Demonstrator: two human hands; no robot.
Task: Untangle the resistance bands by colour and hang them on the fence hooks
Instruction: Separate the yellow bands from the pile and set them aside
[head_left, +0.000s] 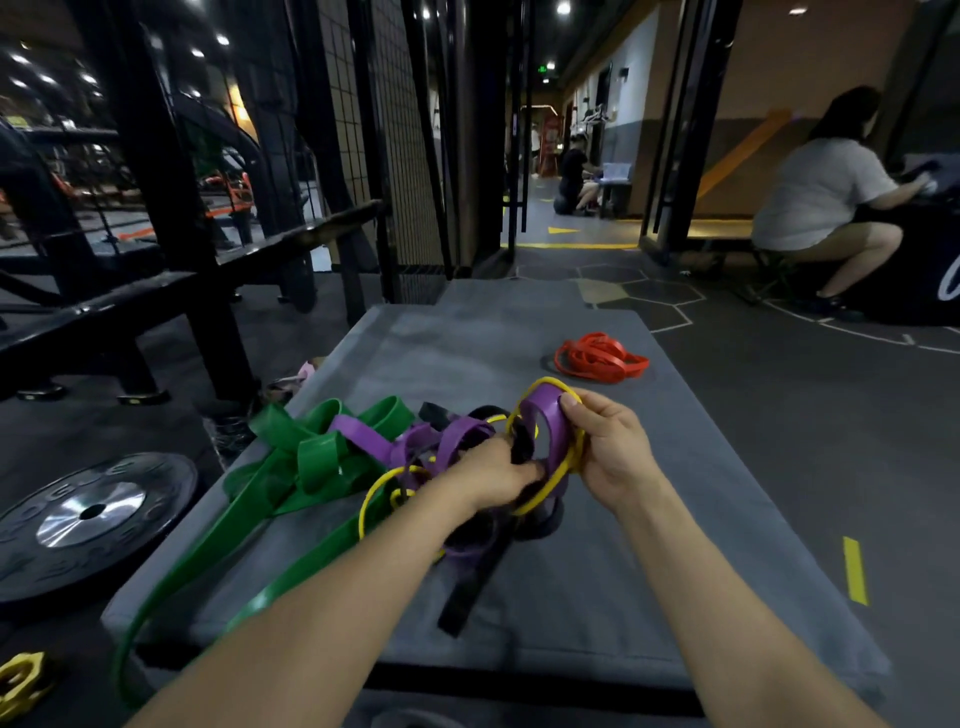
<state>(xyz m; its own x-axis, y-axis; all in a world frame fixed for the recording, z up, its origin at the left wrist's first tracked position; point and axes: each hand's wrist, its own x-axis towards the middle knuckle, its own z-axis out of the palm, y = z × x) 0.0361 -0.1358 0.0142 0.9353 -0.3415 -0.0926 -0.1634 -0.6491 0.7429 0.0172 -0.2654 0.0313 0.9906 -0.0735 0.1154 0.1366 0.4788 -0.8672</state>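
From the head camera I can read almost no writing. The plate (91, 519) on the floor at the left has raised letters around its rim, but they are too dark and blurred for me to read. On the black object at the far right edge I see a part of a white curved mark, not a full word. A small green sign (543, 68) glows far down the corridor; its text is too small.

The bands lie on a grey mat (597, 597), which sits on a dark floor with yellow marks and pale hexagon lines. The green band (317, 460) is heaped at the left of the tangle, and one long loop of it hangs over the near left edge of the mat. Purple bands (457, 441), a thin yellow band (545, 387) and a black band (465, 592) are knotted together in the middle. The red bands (600, 358) lie in their own pile, well apart, further on the mat.

My left hand (496, 475) has its fingers curled into the tangle, grasping the black and purple bands. My right hand (610, 449) pinches a purple loop together with the yellow band, thumb on top.

At the left stands a black mesh fence (395, 156) with a metal frame. A person (821, 197) in a grey shirt crouches at the right.
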